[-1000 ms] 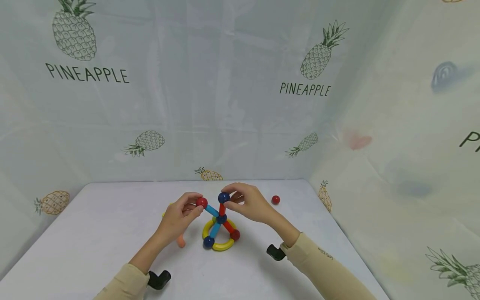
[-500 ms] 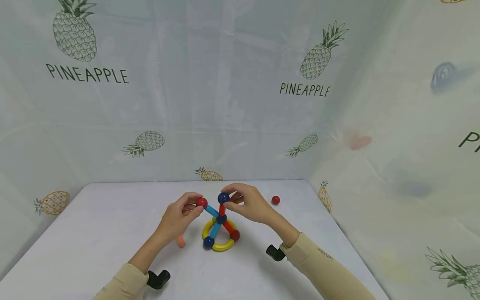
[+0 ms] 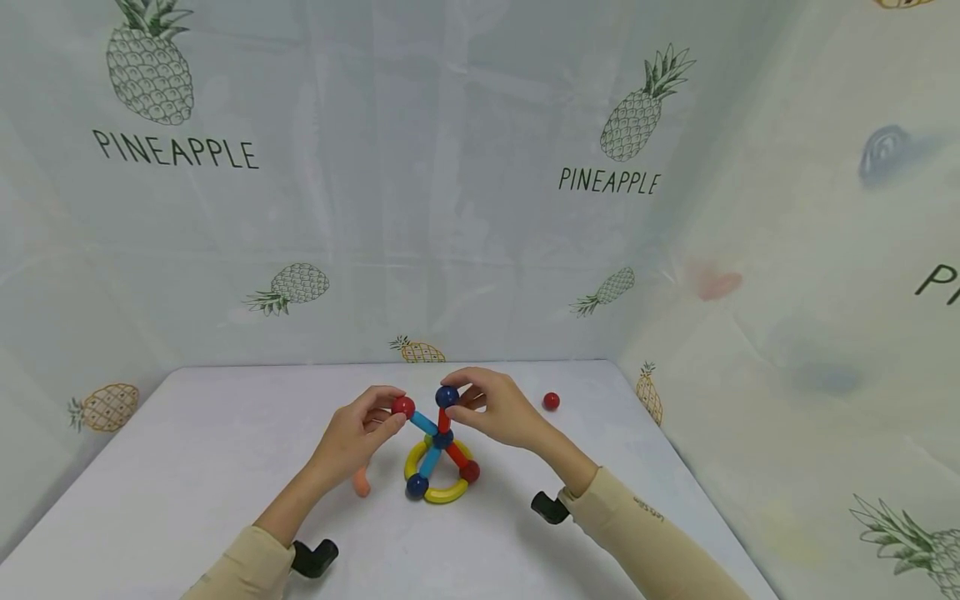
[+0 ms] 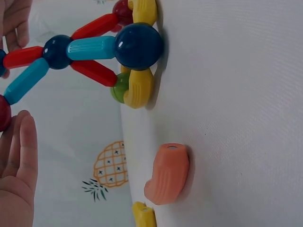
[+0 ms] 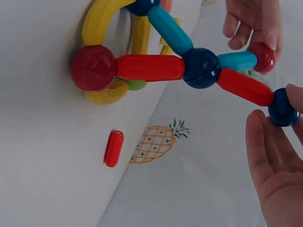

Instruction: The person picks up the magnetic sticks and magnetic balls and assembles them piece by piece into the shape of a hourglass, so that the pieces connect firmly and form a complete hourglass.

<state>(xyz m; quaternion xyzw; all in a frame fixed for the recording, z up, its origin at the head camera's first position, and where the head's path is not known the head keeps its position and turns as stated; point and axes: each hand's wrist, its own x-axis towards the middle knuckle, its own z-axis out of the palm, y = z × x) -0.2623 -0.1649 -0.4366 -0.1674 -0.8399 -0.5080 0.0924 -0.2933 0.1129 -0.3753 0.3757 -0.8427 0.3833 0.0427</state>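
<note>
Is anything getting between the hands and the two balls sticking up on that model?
Nothing visible does. The left hand pinches the raised red ball directly, and the right hand pinches the raised blue ball directly, with nothing seen in between.

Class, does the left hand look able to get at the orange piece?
Probably yes, after letting go: the left hand holds a red ball, but nothing visibly blocks the nearby orange piece.

On the table (image 3: 225, 450), a piece (image 3: 551, 402) lies right of the ball-and-rod model (image 3: 443, 439).
</note>
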